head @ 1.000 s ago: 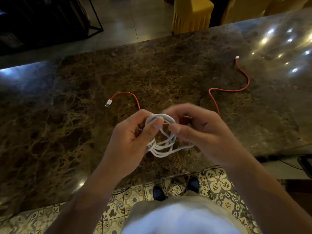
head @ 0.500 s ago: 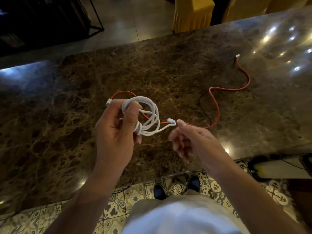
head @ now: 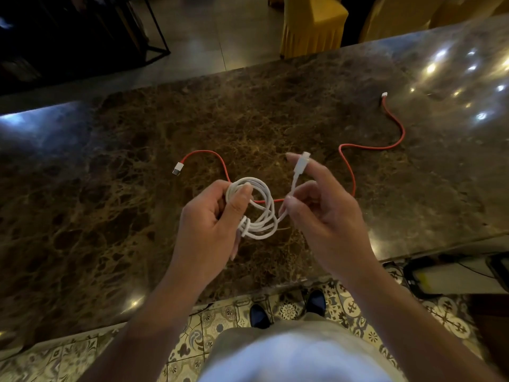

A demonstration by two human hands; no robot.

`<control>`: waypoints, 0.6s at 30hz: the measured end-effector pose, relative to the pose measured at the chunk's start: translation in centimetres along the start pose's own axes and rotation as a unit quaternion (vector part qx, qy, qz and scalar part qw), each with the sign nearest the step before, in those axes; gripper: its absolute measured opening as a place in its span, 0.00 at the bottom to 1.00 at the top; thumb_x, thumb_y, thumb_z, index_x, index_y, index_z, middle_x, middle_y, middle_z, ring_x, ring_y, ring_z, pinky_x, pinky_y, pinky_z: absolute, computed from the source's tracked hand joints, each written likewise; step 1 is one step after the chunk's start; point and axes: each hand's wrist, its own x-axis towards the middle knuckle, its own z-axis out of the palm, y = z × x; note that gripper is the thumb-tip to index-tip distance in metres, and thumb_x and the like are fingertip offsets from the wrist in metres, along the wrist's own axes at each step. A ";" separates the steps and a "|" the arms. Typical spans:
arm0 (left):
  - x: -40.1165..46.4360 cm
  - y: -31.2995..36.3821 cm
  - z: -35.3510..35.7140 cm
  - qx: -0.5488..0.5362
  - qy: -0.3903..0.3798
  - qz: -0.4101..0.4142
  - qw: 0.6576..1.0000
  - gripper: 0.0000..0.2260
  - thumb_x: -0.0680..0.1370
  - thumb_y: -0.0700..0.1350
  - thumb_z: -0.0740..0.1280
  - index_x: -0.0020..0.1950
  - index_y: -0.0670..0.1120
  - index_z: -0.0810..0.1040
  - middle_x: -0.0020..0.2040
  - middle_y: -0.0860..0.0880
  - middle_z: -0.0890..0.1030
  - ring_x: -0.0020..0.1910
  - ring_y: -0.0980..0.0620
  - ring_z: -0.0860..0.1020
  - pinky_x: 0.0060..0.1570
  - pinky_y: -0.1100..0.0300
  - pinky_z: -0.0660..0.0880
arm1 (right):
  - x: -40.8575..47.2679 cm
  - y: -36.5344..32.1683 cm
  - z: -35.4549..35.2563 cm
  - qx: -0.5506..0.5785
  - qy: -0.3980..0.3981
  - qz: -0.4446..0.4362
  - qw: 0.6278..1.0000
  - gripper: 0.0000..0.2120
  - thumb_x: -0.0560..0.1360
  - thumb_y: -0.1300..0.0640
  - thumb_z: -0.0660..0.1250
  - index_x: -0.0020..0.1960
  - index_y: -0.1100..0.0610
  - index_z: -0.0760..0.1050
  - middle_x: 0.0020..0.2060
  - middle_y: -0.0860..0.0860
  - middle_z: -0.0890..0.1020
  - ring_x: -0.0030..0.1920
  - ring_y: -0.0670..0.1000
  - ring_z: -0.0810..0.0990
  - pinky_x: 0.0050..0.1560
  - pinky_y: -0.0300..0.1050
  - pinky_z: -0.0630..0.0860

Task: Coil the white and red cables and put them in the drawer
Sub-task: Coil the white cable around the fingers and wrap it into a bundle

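Observation:
The white cable [head: 261,213] is wound into a small coil held above the marble table [head: 110,188]. My left hand [head: 212,224] grips the coil's left side, thumb pressed over the loops. My right hand [head: 322,208] holds the cable's free end, with the white plug [head: 301,162] sticking up between its fingers. The red cable [head: 349,161] lies loose and uncoiled on the table behind my hands, one plug at the left [head: 177,169] and the other at the far right [head: 384,95]. No drawer is in view.
Yellow-covered chairs [head: 311,23] stand beyond the table's far edge. A dark metal frame [head: 157,28] is at the back left. Patterned floor tiles [head: 451,321] and my shoes lie below the near edge. A dark device with cords [head: 418,277] sits at the lower right.
My right hand has risen and turned palm-up, lifting the white plug end upward. My left hand with the coil has shifted right and a little lower.

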 end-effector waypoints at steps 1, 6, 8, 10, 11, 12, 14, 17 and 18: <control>0.0 0.0 0.0 -0.006 -0.005 -0.004 1.000 0.12 0.83 0.52 0.64 0.50 0.46 0.81 0.27 0.46 0.78 0.18 0.54 0.71 0.17 0.61 0.67 | 0.0 0.0 -0.1 -0.060 -0.004 -0.039 0.997 0.21 0.82 0.66 0.66 0.72 0.52 0.75 0.43 0.47 0.84 0.38 0.47 0.80 0.39 0.44 0.76; -0.1 0.1 0.3 -0.029 -0.025 -0.001 0.999 0.13 0.84 0.53 0.61 0.55 0.47 0.82 0.27 0.49 0.78 0.19 0.53 0.72 0.17 0.60 0.68 | 0.0 -0.3 0.3 -0.171 -0.028 -0.113 0.978 0.16 0.81 0.58 0.61 0.63 0.49 0.84 0.42 0.50 0.77 0.43 0.53 0.78 0.40 0.53 0.77; -0.1 0.3 0.4 -0.034 -0.026 0.005 0.999 0.13 0.84 0.53 0.62 0.54 0.47 0.82 0.29 0.49 0.79 0.19 0.53 0.73 0.17 0.60 0.69 | 0.2 -0.6 0.3 -0.059 -0.052 -0.042 0.996 0.15 0.81 0.54 0.60 0.58 0.47 0.85 0.42 0.48 0.75 0.43 0.50 0.77 0.40 0.49 0.77; -0.2 0.4 0.5 -0.044 -0.021 0.004 0.999 0.12 0.84 0.52 0.62 0.54 0.46 0.81 0.29 0.51 0.81 0.20 0.54 0.73 0.17 0.63 0.67 | 0.4 -0.9 0.3 0.008 -0.068 -0.012 0.998 0.13 0.82 0.50 0.61 0.50 0.44 0.86 0.41 0.45 0.74 0.41 0.48 0.75 0.40 0.44 0.74; -0.2 0.5 0.5 -0.051 -0.018 0.003 0.999 0.12 0.84 0.50 0.62 0.53 0.46 0.81 0.30 0.53 0.81 0.20 0.54 0.73 0.18 0.64 0.67 | 0.5 -1.0 0.3 0.015 -0.074 -0.010 0.997 0.12 0.83 0.49 0.62 0.48 0.42 0.84 0.41 0.46 0.74 0.41 0.48 0.75 0.40 0.43 0.73; -0.2 0.6 0.6 -0.057 -0.014 0.001 0.998 0.11 0.84 0.49 0.61 0.53 0.45 0.81 0.30 0.55 0.82 0.20 0.55 0.73 0.18 0.66 0.66 | 0.6 -0.9 0.3 0.024 -0.084 -0.007 0.996 0.11 0.83 0.49 0.63 0.49 0.41 0.84 0.42 0.47 0.75 0.41 0.47 0.76 0.40 0.42 0.73; -0.3 0.7 0.7 -0.068 -0.003 0.006 0.998 0.11 0.85 0.47 0.61 0.53 0.44 0.81 0.31 0.53 0.82 0.20 0.54 0.73 0.18 0.67 0.67 | 0.9 -0.9 0.5 0.089 -0.095 0.024 0.991 0.07 0.81 0.53 0.69 0.50 0.48 0.86 0.43 0.52 0.76 0.43 0.48 0.77 0.42 0.41 0.75; -0.1 0.8 0.7 -0.085 0.016 0.023 0.996 0.11 0.85 0.48 0.61 0.53 0.44 0.81 0.32 0.43 0.80 0.21 0.51 0.73 0.18 0.65 0.68 | 1.1 -0.8 0.5 0.238 -0.094 0.107 0.961 0.06 0.74 0.58 0.74 0.45 0.62 0.84 0.48 0.55 0.78 0.46 0.51 0.80 0.47 0.43 0.79; -0.1 0.8 0.7 -0.087 0.016 0.028 0.996 0.12 0.84 0.49 0.61 0.53 0.44 0.81 0.33 0.41 0.80 0.21 0.51 0.74 0.19 0.64 0.69 | 1.2 -0.8 0.5 0.254 -0.099 0.119 0.955 0.05 0.74 0.60 0.74 0.43 0.63 0.82 0.50 0.56 0.79 0.48 0.52 0.81 0.50 0.46 0.79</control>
